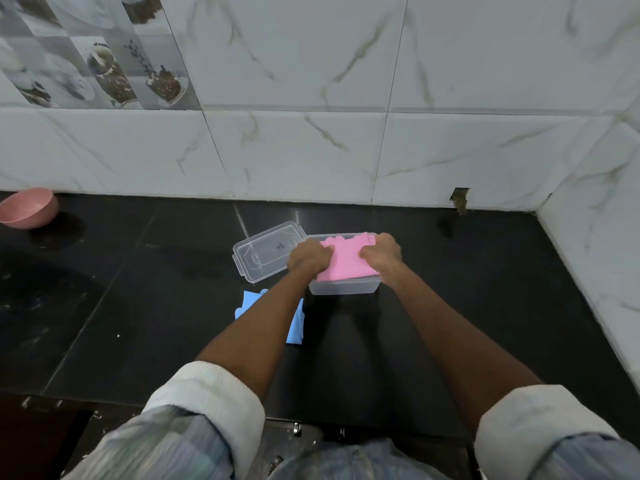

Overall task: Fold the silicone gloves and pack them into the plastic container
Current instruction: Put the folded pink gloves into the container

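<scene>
A clear plastic container [341, 288] sits on the black counter near the wall. A folded pink silicone glove [344, 263] lies on top of it, partly inside. My left hand [308, 257] grips the glove's left edge and my right hand [381, 251] grips its right edge, both with fingers curled over the pink material. A blue silicone glove [296, 323] lies flat on the counter nearer to me, mostly hidden under my left forearm.
The container's clear lid [266, 252] lies open side up just left of the container. A pink bowl [29, 207] stands at the far left by the tiled wall [311, 150]. A side wall closes the right end.
</scene>
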Available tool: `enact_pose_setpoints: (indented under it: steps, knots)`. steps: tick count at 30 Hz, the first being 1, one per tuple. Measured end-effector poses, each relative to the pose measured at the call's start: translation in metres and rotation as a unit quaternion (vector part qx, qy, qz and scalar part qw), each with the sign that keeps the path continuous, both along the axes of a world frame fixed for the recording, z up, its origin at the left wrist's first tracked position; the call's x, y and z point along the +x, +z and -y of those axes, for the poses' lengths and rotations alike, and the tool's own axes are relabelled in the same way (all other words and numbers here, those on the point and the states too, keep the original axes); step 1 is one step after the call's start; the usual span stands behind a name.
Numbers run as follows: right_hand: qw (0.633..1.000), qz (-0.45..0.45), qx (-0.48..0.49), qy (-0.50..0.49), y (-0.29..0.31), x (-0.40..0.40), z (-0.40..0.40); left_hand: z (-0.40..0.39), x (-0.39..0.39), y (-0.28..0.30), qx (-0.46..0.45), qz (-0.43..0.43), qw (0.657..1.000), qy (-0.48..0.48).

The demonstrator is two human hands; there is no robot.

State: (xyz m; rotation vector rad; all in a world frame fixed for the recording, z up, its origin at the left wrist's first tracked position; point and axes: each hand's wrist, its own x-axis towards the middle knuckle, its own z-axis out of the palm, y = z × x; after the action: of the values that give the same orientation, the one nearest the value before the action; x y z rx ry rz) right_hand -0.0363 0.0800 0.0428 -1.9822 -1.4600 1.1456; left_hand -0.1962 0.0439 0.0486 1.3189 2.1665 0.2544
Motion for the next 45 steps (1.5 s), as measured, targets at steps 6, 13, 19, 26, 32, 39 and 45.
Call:
enact_pose_setpoints:
  steps: [6,13,19,26,32,39,45]
  knots:
    - [0.988,0.135,0.036,0.061,-0.011,-0.007,-0.009,-0.014,0.01,-0.008,0.02,-0.143,0.989,-0.038]
    - [0.973,0.208,0.073,0.073,-0.026,-0.019,-0.012,-0.025,0.021,-0.018,0.013,-0.243,0.966,-0.086]
    - [0.946,0.268,0.124,0.133,-0.036,-0.021,-0.021,-0.028,0.019,-0.039,-0.017,-0.348,0.925,-0.148]
    - [0.873,0.387,0.184,0.233,-0.04,-0.023,-0.028,-0.038,0.011,-0.042,-0.012,-0.366,0.919,-0.143]
    - [0.878,0.354,0.135,0.292,-0.04,-0.025,-0.032,-0.035,0.003,-0.045,0.078,-0.322,0.934,-0.132]
    - [0.912,0.294,0.071,0.277,-0.036,-0.024,-0.021,-0.017,-0.006,-0.052,0.093,-0.289,0.937,-0.175]
    - [0.955,0.191,0.198,0.111,-0.033,-0.031,0.028,0.036,-0.018,-0.041,0.241,-0.052,0.969,-0.024]
